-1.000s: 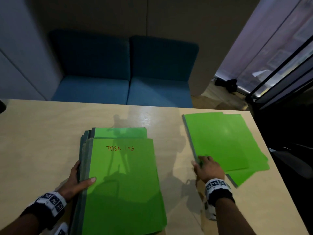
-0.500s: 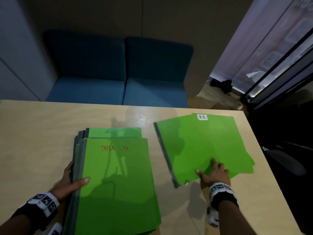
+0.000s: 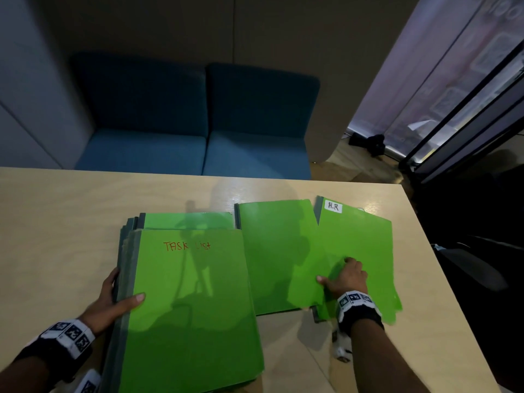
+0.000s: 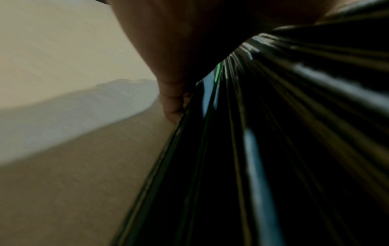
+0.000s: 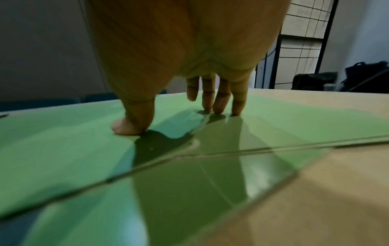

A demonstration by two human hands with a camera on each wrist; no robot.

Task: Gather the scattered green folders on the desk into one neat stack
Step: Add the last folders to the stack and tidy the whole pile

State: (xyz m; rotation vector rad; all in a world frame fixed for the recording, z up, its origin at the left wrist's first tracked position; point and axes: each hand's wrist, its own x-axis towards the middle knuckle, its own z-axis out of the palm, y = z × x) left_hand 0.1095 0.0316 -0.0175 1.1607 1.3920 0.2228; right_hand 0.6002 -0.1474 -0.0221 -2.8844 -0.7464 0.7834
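Note:
A stack of green folders (image 3: 187,302) lies at the near middle of the desk; its top one reads "TASK List". My left hand (image 3: 113,299) holds the stack's left spine side, thumb on the top cover, fingers along the dark edges (image 4: 210,149). Right beside the stack lie two loose green folders: a plain one (image 3: 278,256) on top and one labelled "H.R" (image 3: 360,242) fanned out beneath it. My right hand (image 3: 344,276) presses straight fingertips (image 5: 219,106) and thumb down on these two folders (image 5: 84,141).
The light wooden desk (image 3: 71,222) ends close to the right of the H.R folder, with a dark floor drop beyond. A blue sofa (image 3: 195,120) stands behind the far desk edge. A dark bag (image 5: 366,74) sits by a glass partition at the right.
My right hand has slid the two loose folders leftward until the plain one meets the stack, and they have fanned apart, baring the H.R label. The left hand has stayed on the stack.

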